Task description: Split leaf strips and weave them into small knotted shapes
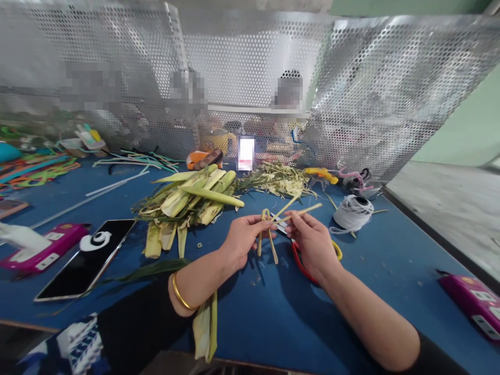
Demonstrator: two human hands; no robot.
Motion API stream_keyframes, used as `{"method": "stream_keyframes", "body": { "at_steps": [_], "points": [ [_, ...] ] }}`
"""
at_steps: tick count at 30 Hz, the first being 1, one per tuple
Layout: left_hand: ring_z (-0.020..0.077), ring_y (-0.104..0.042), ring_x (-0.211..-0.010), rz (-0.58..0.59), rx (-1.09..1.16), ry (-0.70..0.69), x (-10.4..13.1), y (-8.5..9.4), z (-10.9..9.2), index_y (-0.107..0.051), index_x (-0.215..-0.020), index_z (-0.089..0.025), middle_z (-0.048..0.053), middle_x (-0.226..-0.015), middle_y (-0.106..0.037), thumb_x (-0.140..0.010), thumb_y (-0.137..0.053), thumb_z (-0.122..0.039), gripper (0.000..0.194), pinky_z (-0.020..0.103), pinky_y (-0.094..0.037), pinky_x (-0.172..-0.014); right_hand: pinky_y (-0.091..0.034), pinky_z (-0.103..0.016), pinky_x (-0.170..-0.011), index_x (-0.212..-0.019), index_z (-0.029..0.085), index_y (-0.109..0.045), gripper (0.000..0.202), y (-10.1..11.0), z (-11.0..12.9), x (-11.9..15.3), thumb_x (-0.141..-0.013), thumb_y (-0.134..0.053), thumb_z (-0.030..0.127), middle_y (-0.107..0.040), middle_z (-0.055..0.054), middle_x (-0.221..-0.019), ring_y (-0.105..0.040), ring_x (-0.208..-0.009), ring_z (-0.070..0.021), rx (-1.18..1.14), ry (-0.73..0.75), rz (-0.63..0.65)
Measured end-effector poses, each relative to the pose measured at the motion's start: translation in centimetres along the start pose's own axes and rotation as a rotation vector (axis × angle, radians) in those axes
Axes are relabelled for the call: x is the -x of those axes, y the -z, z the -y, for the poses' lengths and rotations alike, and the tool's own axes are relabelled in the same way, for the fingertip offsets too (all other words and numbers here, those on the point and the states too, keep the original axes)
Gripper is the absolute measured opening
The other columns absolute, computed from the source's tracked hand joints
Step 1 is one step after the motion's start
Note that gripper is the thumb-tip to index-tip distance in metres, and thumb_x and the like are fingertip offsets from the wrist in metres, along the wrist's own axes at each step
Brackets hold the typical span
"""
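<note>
Between my hands, above the blue table (250, 317), is a small looped bundle of pale corn husk strips (275, 254). My left hand (242, 239) pinches the bundle near its loop, with two ends hanging below. In the fingers of my right hand (314, 245) is one husk strip (310, 209), whose tip points up to the right. Scissors (299, 260) with red and yellow handles lie under my right hand and are partly hidden by it. A pile of green corn husks (203, 192) lies beyond my left hand.
A white thread spool (353, 213) stands at the right. Husk scraps (283, 179), a lit phone (246, 152) and a yellow-handled tool (322, 174) are at the back. Left are a dark phone (74, 271) and purple power strip (58, 245). Perforated metal panels (250, 62) close off the far side.
</note>
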State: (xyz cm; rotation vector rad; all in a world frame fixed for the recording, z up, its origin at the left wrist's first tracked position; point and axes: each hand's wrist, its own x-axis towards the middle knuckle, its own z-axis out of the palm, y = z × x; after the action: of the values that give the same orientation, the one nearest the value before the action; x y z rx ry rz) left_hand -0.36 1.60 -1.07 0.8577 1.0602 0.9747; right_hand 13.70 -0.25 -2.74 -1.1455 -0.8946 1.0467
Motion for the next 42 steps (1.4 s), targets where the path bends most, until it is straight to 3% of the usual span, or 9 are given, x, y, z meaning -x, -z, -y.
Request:
{"method": "stream_keyframes", "body": {
  "at_steps": [2, 6, 14, 21, 26, 32, 35, 39, 42],
  "points": [
    [0.0118, -0.066, -0.061, 0.003, -0.052, 0.012, 0.2, -0.1, -0.1, -0.068, -0.081, -0.012, 0.007, -0.074, -0.071, -0.078, -0.063, -0.012, 0.006, 0.014, -0.023, -0.034, -0.042, -0.025, -0.060, -0.080, 0.019, -0.067, 0.027, 0.0, 0.4, 0.1, -0.072, -0.069, 0.045, -0.059, 0.002, -0.064, -0.053, -0.060, -0.0115, 0.006, 0.148, -0.055],
    [0.0114, -0.065, -0.060, 0.041, -0.138, -0.012, 0.4, -0.2, -0.1, -0.068, -0.082, -0.012, 0.006, -0.076, -0.071, -0.078, -0.063, -0.013, 0.007, 0.015, -0.027, -0.035, -0.043, -0.026, -0.062, -0.081, 0.020, -0.065, 0.018, 0.0, 1.4, 0.8, -0.080, -0.061, 0.037, -0.062, 0.001, -0.068, -0.053, -0.060, -0.0113, 0.164, 0.336, 0.083],
    [0.0111, -0.065, -0.057, -0.008, -0.223, -0.062, 0.6, -0.4, -0.2, -0.066, -0.075, -0.013, 0.001, -0.061, -0.066, -0.077, -0.063, -0.008, 0.007, 0.015, -0.039, -0.041, -0.028, -0.024, -0.050, -0.063, 0.019, -0.053, 0.019, 0.9, 2.2, 0.7, -0.078, -0.053, 0.030, -0.045, 0.004, -0.056, -0.039, -0.054, -0.0106, 0.737, 0.294, 0.183],
    [0.0106, -0.062, -0.055, 0.015, -0.279, -0.171, 0.5, -0.3, 0.1, -0.068, -0.071, -0.014, -0.001, -0.062, -0.066, -0.072, -0.066, -0.009, 0.006, 0.021, -0.051, -0.056, -0.030, -0.024, -0.052, -0.059, 0.020, -0.047, 0.020, 1.1, 1.9, 0.5, -0.076, -0.049, 0.030, -0.049, 0.003, -0.057, -0.041, -0.055, -0.0120, 0.872, 0.320, 0.267],
    [0.0129, -0.064, -0.061, 0.089, -0.374, -0.281, -0.1, 0.2, 1.5, -0.072, -0.076, -0.014, 0.001, -0.071, -0.070, -0.069, -0.066, -0.011, 0.010, 0.024, -0.054, -0.062, -0.029, -0.025, -0.052, -0.060, 0.020, -0.051, 0.020, 0.8, 2.0, 0.7, -0.076, -0.049, 0.031, -0.052, 0.002, -0.057, -0.043, -0.054, -0.0125, 0.971, 0.332, 0.213],
    [0.0134, -0.064, -0.059, 0.227, -0.429, -0.250, -0.6, 0.5, 2.4, -0.072, -0.079, -0.014, 0.001, -0.069, -0.070, -0.068, -0.062, -0.012, 0.015, 0.024, -0.053, -0.059, -0.036, -0.025, -0.051, -0.081, 0.020, -0.056, 0.013, 0.9, 1.6, 0.4, -0.077, -0.049, 0.031, -0.057, 0.002, -0.059, -0.050, -0.053, -0.0139, 0.747, 0.171, 0.221],
    [0.0137, -0.063, -0.058, 0.294, -0.449, -0.226, -0.5, 0.5, 2.1, -0.072, -0.078, -0.015, 0.002, -0.069, -0.071, -0.068, -0.063, -0.015, 0.014, 0.025, -0.053, -0.058, -0.036, -0.024, -0.048, -0.091, 0.019, -0.058, 0.023, 1.3, 1.6, -0.3, -0.077, -0.049, 0.034, -0.056, 0.003, -0.061, -0.049, -0.051, -0.0125, 0.615, 0.071, 0.238],
    [0.0130, -0.062, -0.057, 0.371, -0.536, -0.210, 0.2, 0.3, 1.5, -0.070, -0.072, -0.015, 0.000, -0.067, -0.070, -0.067, -0.059, -0.012, 0.012, 0.023, -0.051, -0.058, -0.030, -0.023, -0.044, -0.070, 0.018, -0.060, 0.032, 1.8, 2.1, -0.7, -0.076, -0.053, 0.048, -0.049, 0.004, -0.053, -0.041, -0.045, -0.0095, 0.602, -0.026, 0.338],
    [0.0123, -0.061, -0.055, 0.398, -0.597, -0.185, 0.7, 0.1, 1.2, -0.068, -0.067, -0.016, -0.001, -0.064, -0.068, -0.067, -0.058, -0.011, 0.011, 0.021, -0.048, -0.056, -0.030, -0.022, -0.044, -0.065, 0.018, -0.058, 0.027, 1.9, 2.3, -0.7, -0.068, -0.063, 0.044, -0.050, 0.004, -0.050, -0.042, -0.045, -0.0089, 0.577, -0.067, 0.397]
  ]
}}
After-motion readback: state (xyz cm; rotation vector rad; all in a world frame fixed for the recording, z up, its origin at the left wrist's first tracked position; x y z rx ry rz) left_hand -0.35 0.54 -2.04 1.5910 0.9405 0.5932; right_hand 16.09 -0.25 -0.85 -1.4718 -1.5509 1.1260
